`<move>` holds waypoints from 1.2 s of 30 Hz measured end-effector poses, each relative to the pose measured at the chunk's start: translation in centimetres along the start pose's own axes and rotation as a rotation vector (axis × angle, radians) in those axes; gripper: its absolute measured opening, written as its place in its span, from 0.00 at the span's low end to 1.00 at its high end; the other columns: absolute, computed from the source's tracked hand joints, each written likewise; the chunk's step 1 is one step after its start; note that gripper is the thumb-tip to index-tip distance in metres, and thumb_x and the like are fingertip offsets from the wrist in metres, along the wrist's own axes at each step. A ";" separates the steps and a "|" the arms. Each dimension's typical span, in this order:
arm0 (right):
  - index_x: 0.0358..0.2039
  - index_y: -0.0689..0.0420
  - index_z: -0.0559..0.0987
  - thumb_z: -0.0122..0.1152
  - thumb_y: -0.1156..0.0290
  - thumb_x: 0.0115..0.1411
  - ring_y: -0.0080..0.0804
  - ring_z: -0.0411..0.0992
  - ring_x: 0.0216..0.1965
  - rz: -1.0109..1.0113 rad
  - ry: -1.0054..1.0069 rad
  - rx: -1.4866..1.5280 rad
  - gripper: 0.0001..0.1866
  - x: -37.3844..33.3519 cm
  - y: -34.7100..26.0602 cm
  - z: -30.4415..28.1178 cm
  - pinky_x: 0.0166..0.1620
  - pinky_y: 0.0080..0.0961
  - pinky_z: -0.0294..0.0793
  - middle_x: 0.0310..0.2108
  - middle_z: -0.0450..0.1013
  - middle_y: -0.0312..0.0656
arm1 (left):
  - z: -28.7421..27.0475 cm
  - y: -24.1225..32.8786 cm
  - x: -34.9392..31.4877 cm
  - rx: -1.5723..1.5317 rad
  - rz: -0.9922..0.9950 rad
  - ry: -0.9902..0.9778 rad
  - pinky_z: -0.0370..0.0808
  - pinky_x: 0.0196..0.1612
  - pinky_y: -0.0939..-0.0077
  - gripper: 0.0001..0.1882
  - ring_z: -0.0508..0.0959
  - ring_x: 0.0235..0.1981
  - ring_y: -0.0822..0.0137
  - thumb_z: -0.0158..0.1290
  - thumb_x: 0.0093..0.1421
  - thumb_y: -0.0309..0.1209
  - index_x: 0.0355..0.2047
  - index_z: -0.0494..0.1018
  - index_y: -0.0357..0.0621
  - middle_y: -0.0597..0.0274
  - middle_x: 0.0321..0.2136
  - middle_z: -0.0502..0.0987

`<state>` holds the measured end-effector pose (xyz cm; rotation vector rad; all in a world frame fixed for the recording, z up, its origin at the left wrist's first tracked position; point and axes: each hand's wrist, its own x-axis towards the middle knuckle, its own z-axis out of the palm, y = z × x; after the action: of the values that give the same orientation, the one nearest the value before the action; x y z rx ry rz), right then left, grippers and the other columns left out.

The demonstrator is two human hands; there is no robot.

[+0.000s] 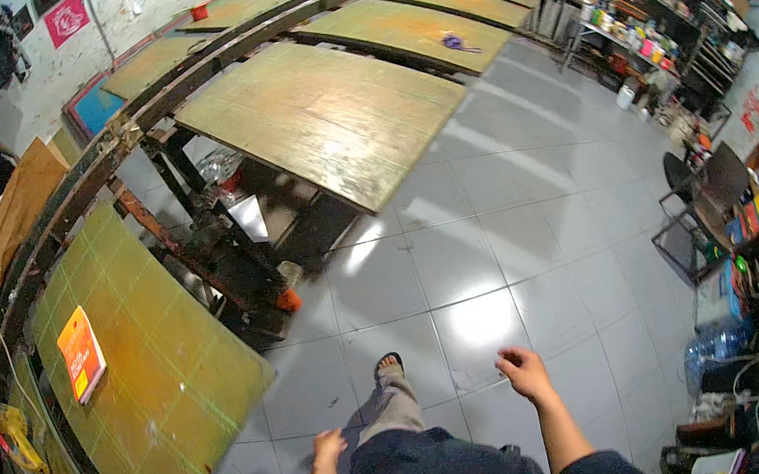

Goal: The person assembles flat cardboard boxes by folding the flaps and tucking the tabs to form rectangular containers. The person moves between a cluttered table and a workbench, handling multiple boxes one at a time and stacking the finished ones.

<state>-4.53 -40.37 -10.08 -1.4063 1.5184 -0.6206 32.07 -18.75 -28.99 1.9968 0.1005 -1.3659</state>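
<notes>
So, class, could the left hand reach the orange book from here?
Probably not without stepping closer: tiled floor and part of the green board separate the left hand from the orange book, though nothing covers it.

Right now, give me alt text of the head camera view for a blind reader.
A person's left hand and right hand, both apparently empty, hang above a grey tiled floor. To the left, an orange book lies on a yellow-green board, near a yellow power tool; more boards stretch ahead, and clutter lines the right side.
</notes>
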 end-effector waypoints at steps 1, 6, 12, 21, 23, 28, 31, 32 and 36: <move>0.38 0.63 0.77 0.62 0.68 0.51 0.27 0.74 0.26 -0.027 -0.061 0.006 0.15 4.0 -2.2 1.5 0.33 0.23 0.73 0.26 0.75 0.44 | 1.8 2.9 1.4 -0.059 0.039 -0.004 0.73 0.20 0.72 0.17 0.74 0.18 0.64 0.57 0.53 0.33 0.36 0.70 0.30 0.55 0.21 0.74; 0.39 0.64 0.76 0.61 0.70 0.52 0.27 0.74 0.28 -0.149 -0.270 -0.051 0.14 18.1 -13.7 5.1 0.34 0.22 0.73 0.28 0.76 0.44 | 9.4 17.5 6.3 -0.197 0.044 -0.023 0.74 0.24 0.72 0.20 0.75 0.24 0.65 0.56 0.54 0.36 0.40 0.69 0.33 0.55 0.27 0.75; 0.38 0.64 0.74 0.56 0.76 0.54 0.25 0.72 0.27 -0.239 0.027 0.199 0.10 33.7 -21.8 -3.2 0.29 0.20 0.71 0.28 0.73 0.41 | 12.3 33.3 7.9 -0.565 0.247 0.037 0.69 0.34 0.65 0.26 0.77 0.31 0.64 0.51 0.56 0.47 0.47 0.67 0.40 0.56 0.33 0.77; 0.41 0.63 0.73 0.57 0.72 0.56 0.23 0.69 0.32 -0.631 0.118 0.142 0.13 64.6 -31.6 -15.0 0.33 0.19 0.68 0.33 0.72 0.40 | 18.9 35.7 4.0 -0.922 0.375 0.400 0.66 0.49 0.62 0.33 0.71 0.44 0.58 0.40 0.60 0.55 0.52 0.62 0.37 0.51 0.44 0.72; 0.41 0.62 0.73 0.57 0.72 0.55 0.24 0.69 0.33 -0.702 0.118 -0.036 0.13 68.2 -35.4 -15.0 0.35 0.21 0.68 0.35 0.71 0.40 | 19.4 34.8 2.8 -1.020 0.433 0.587 0.66 0.50 0.62 0.34 0.69 0.47 0.57 0.39 0.60 0.55 0.53 0.61 0.35 0.49 0.45 0.71; 0.46 0.62 0.71 0.61 0.70 0.50 0.39 0.68 0.45 -0.785 0.026 -0.332 0.22 72.1 -40.0 -14.2 0.45 0.32 0.67 0.45 0.67 0.47 | 17.0 30.5 -3.1 -1.207 0.788 0.735 0.65 0.52 0.65 0.36 0.66 0.52 0.57 0.37 0.62 0.55 0.54 0.59 0.32 0.46 0.47 0.69; 0.46 0.61 0.72 0.62 0.71 0.49 0.40 0.66 0.48 -0.954 -0.024 -0.393 0.22 74.6 -39.2 -13.2 0.49 0.33 0.65 0.47 0.65 0.47 | 19.4 37.6 -10.7 -1.272 0.834 0.726 0.62 0.55 0.68 0.33 0.67 0.51 0.58 0.37 0.63 0.53 0.54 0.59 0.33 0.47 0.46 0.69; 0.46 0.59 0.71 0.63 0.70 0.48 0.44 0.64 0.50 -0.927 -0.094 -0.339 0.23 74.7 -39.2 -12.7 0.52 0.36 0.63 0.48 0.65 0.48 | 20.8 40.2 -13.1 -1.284 0.793 0.773 0.62 0.55 0.68 0.32 0.67 0.51 0.59 0.37 0.63 0.52 0.54 0.60 0.34 0.47 0.46 0.69; 0.49 0.57 0.69 0.64 0.68 0.45 0.49 0.61 0.51 -1.011 -0.001 -0.492 0.28 74.1 -39.1 -11.6 0.54 0.40 0.59 0.48 0.65 0.49 | 23.4 44.1 -14.5 -0.978 0.713 1.029 0.62 0.53 0.72 0.29 0.70 0.48 0.62 0.41 0.62 0.49 0.50 0.64 0.34 0.48 0.42 0.72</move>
<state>11.46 -121.73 6.56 -2.5743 0.8887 -0.8511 26.32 -60.86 0.85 1.4109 0.3838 0.2561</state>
